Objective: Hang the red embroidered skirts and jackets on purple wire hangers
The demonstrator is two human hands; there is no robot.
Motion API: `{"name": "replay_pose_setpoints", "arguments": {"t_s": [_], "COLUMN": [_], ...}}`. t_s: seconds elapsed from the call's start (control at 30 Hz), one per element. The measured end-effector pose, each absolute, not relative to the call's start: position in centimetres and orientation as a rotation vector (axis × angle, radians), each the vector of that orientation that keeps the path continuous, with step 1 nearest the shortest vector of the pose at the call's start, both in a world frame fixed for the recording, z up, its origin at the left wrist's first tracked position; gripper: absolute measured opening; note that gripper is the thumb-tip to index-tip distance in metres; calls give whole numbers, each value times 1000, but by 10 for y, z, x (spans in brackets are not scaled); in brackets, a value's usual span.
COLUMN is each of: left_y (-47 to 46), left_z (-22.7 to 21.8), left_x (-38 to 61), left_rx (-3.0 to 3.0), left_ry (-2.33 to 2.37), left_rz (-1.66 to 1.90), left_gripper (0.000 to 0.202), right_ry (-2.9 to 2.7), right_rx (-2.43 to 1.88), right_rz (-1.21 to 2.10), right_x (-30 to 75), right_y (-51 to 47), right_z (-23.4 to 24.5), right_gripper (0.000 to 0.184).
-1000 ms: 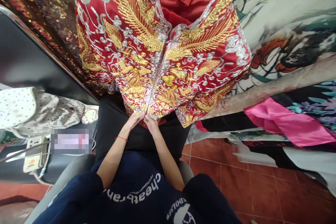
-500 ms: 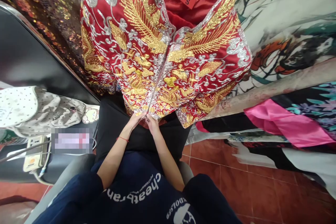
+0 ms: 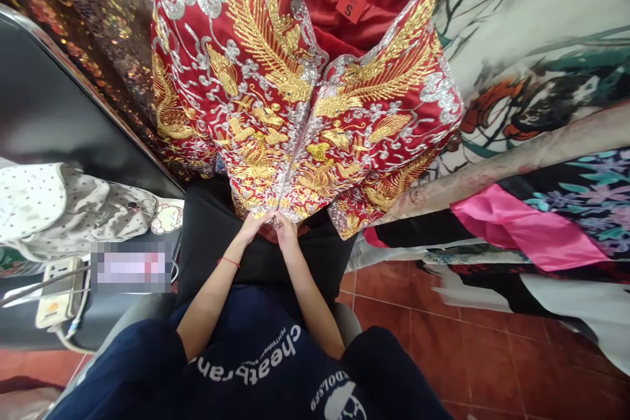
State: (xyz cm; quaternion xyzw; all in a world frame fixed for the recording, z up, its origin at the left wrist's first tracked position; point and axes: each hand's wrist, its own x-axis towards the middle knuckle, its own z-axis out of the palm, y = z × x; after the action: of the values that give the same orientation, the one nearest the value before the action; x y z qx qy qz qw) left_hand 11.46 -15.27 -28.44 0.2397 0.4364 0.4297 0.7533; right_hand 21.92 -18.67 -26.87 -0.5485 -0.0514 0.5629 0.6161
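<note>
A red jacket (image 3: 305, 125), embroidered in gold and silver, spreads out in front of me with its collar away from me. A size label (image 3: 351, 6) marked S shows inside the neck. My left hand (image 3: 252, 226) pinches the lower hem at one side of the front opening. Right beside it, my right hand (image 3: 285, 228) pinches the other side, so the two front edges meet. The fingertips nearly touch, and the fastening between them is too small to make out. The jacket's lower end lies over my black-covered lap (image 3: 211, 262).
At left, a black chair (image 3: 73, 92) bears a spotted cloth bag (image 3: 108, 203) and a power strip (image 3: 59, 292) with cables. Sequined fabric (image 3: 108, 20) hangs behind it. Painted fabric (image 3: 531, 79) and a pink cloth (image 3: 526, 226) hang at right, above the red tiled floor (image 3: 443, 335).
Both hands keep their hold on the hem, nearly unmoved. The view has shifted slightly, and the jacket's right shoulder sits a little further left.
</note>
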Motion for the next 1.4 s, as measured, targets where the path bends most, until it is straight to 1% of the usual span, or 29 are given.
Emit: {"name": "replay_pose_setpoints", "arguments": {"t_s": [0.1,0.2,0.3,0.37,0.6,0.73,0.87,1.07,1.13,1.2,1.4], "left_y": [-154,-155,-155,-155,-157,-165,-171,-172,-172,-173,-173], "left_z": [-285,-282,-277,-274,-269,-272,-277,-273,-270,-268,-266], "left_x": [114,112,112,113,118,116,115,116,116,117,116], "left_rx": [538,529,498,476,432,441,451,499,521,544,621], "left_ry": [964,971,977,970,954,993,1029,1021,1024,1040,1095], "left_rz": [932,922,969,1003,1021,1009,996,960,954,956,994], "left_gripper": [42,43,52,59,68,67,63,66,66,64,52], "right_ry": [-191,-328,-510,-621,-739,-770,-821,-904,-899,-874,-720], "right_rx": [-1338,-1428,-1518,-1543,-1499,-1502,-1530,-1639,-1666,-1671,-1560], "right_rz": [1342,1528,1757,1809,1547,1452,1336,1171,1165,1189,1346], "right_x": [221,234,254,264,260,245,239,244,245,244,233], "right_y": [-187,-195,-209,-215,-205,-204,-206,-206,-205,-203,-192], "right_z": [-264,-254,-240,-230,-213,-213,-210,-200,-198,-199,-201], "right_gripper": [25,31,42,45,50,47,40,21,19,21,36]}}
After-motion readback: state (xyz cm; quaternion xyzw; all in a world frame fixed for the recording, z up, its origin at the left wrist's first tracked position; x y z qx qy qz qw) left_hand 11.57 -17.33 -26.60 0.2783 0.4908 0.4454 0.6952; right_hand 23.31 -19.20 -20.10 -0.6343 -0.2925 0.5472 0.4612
